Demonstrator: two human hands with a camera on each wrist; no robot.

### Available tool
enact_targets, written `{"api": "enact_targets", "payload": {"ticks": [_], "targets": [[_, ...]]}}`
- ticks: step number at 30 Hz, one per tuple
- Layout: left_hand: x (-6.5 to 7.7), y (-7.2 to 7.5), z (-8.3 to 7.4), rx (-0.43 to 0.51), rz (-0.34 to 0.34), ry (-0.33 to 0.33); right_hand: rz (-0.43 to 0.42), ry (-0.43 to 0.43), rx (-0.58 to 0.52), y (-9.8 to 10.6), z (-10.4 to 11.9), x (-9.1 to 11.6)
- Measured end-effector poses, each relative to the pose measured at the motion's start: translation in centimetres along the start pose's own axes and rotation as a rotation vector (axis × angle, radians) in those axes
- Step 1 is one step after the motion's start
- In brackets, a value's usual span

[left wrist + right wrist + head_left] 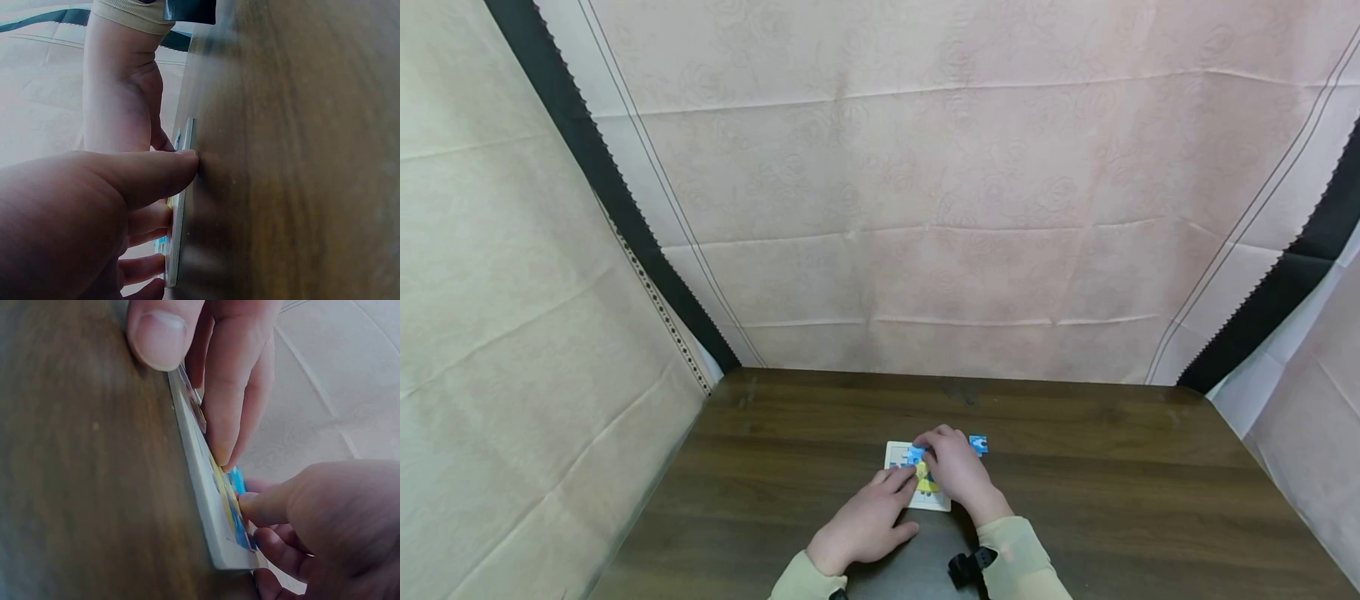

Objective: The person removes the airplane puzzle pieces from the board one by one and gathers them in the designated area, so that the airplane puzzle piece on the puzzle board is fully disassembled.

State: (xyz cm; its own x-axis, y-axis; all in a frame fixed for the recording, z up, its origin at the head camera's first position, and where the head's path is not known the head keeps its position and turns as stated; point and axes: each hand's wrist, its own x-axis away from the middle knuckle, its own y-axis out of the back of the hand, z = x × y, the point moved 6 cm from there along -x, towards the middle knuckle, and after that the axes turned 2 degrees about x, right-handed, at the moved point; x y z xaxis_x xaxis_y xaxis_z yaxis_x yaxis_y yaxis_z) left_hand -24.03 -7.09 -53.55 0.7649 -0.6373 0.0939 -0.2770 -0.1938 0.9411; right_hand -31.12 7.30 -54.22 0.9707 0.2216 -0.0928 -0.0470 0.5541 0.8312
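A small jigsaw puzzle board [936, 503] with a white border and a yellow figure lies flat on the table. My left hand [867, 518] rests its outstretched fingers on the board's left part, and the left thumb [178, 165] lies by its near edge. My right hand [961, 472] reaches over the board's right side, its thumb and index finger pinching a blue puzzle piece [915, 455] near the upper part. In the right wrist view, a blue piece [237, 480] sits at the right fingertips, partly hidden. A loose blue puzzle piece [977, 443] lies just beyond the right hand.
The brown wood-grain table [1097, 475] extends around the board. A dark grey surface [898, 567] lies between the forearms. Pale cloth panels [970, 208] with dark bands enclose the table's back and sides. A black device [967, 568] is strapped at the right wrist.
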Motion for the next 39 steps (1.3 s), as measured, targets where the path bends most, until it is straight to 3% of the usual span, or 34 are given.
{"api": "enact_targets", "payload": {"ticks": [13, 22, 32, 39], "targets": [[-0.1, -0.06, -0.08, -0.026, 0.0, 0.0, 0.007, -0.023, -0.049, 0.12, 0.12, 0.14], [-0.17, -0.44, 0.12, -0.011, -0.005, -0.035, -0.002, -0.039, -0.07, -0.1, -0.14, 0.07], [0.12, -0.19, -0.2, -0.012, 0.03, 0.017, 0.002, -0.05, -0.141, -0.32, -0.4, -0.05], [0.0, -0.28, -0.32, 0.001, 0.052, 0.017, 0.019, -0.051, -0.201, -0.17, -0.57, 0.03]]}}
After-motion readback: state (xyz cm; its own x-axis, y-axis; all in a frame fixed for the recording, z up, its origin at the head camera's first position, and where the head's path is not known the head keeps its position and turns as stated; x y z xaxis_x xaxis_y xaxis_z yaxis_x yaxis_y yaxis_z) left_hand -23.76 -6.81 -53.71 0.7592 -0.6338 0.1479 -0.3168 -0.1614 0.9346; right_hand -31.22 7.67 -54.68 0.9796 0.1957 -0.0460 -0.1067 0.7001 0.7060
